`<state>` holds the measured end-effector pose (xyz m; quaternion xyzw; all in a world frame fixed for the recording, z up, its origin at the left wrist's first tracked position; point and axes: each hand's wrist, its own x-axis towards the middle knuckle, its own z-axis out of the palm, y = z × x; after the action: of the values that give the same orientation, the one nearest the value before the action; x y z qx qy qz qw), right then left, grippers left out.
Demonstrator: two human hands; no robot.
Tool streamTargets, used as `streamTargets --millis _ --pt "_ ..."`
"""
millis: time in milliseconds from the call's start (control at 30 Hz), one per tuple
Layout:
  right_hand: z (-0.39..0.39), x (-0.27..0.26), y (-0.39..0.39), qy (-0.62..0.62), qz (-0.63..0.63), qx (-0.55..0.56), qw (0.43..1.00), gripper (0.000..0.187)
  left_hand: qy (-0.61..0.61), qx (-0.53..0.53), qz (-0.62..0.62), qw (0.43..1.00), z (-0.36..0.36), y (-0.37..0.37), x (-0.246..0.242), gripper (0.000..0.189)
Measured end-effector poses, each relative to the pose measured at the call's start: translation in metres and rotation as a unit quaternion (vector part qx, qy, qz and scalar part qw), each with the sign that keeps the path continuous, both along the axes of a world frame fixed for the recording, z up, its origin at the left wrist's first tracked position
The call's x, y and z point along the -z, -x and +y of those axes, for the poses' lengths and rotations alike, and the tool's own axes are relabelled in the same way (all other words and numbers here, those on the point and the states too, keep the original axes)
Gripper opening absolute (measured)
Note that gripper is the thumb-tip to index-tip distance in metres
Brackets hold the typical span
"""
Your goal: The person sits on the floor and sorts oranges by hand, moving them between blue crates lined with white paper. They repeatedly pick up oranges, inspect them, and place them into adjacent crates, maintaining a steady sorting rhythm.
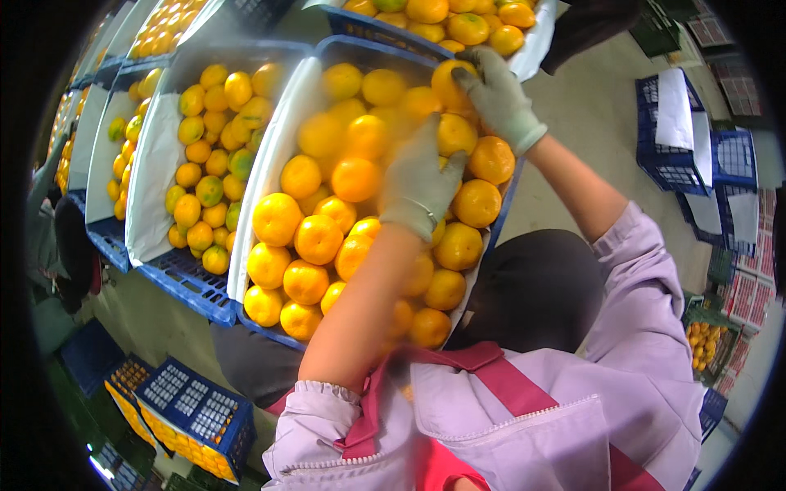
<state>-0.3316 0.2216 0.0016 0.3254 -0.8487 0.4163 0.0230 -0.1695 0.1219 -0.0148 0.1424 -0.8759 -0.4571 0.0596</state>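
A blue plastic crate (270,334) lined with white paper (270,178) stands before me, filled with orange mandarins (319,239). My right hand (500,101), in a pale grey-green glove, grips a mandarin (451,83) at the crate's far right corner. My left hand (420,178), gloved alike, rests low over the fruit near the crate's middle. Its thumb and fingers are spread beside another mandarin (457,134); whether it grips any fruit is hidden. A blur covers part of the view around the left fingers.
Left of it stands a paper-lined crate of greener mandarins (209,190), with more crates beyond. Another full crate (424,40) adjoins the far side. Stacked blue crates (669,159) stand on the floor at right, filled crates (184,399) at lower left. A person (55,245) sits at far left.
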Motion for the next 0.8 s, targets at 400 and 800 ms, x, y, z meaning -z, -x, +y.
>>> streamTargets --millis 400,800 --pt "0.010 -0.021 -0.031 -0.267 0.156 0.065 0.949 0.023 0.003 0.010 -0.008 1.000 0.002 -0.005 -0.015 0.072" --pt "0.007 0.001 -0.024 -0.348 0.177 0.065 0.918 0.018 0.132 0.040 -0.064 0.988 0.004 -0.002 0.000 0.073"
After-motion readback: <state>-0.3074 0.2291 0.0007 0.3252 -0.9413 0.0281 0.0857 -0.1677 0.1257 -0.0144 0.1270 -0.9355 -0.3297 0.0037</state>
